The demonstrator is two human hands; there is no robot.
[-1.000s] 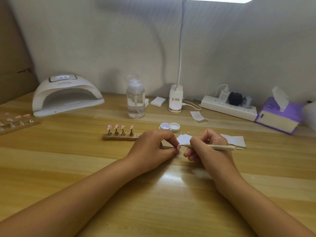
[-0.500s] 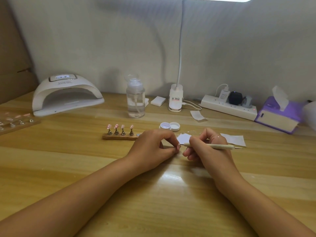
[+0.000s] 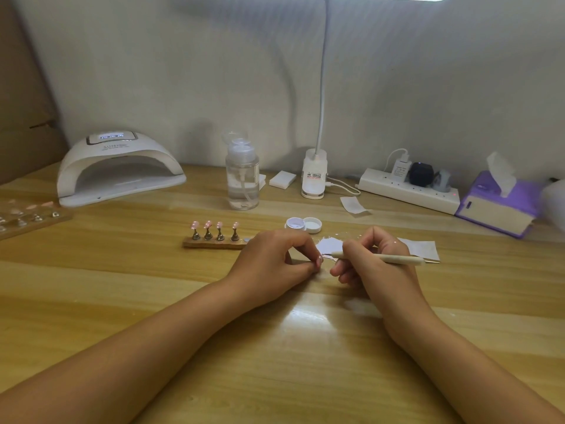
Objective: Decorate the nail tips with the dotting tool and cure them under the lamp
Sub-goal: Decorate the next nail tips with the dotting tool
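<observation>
My left hand [image 3: 272, 261] pinches a small pink nail tip [image 3: 319, 260] just above the wooden table. My right hand [image 3: 371, 258] grips the cream dotting tool [image 3: 397, 258] like a pen, its thin point touching or nearly touching that tip. A wooden stand [image 3: 214, 242] with several pink nail tips on metal holders sits just left of my left hand. The white curing lamp [image 3: 117, 169] stands at the back left, its opening facing me and its display lit.
A clear pump bottle [image 3: 242, 179], a small open white jar with its lid [image 3: 304, 224], paper scraps [image 3: 420, 247], a desk lamp base [image 3: 314, 175], a power strip [image 3: 408, 191] and a purple tissue box [image 3: 498, 203] line the back. Another nail tray [image 3: 27, 217] lies far left.
Both hands stay almost still; the dotting tool's point has shifted very slightly against the nail tip held in my left hand.
</observation>
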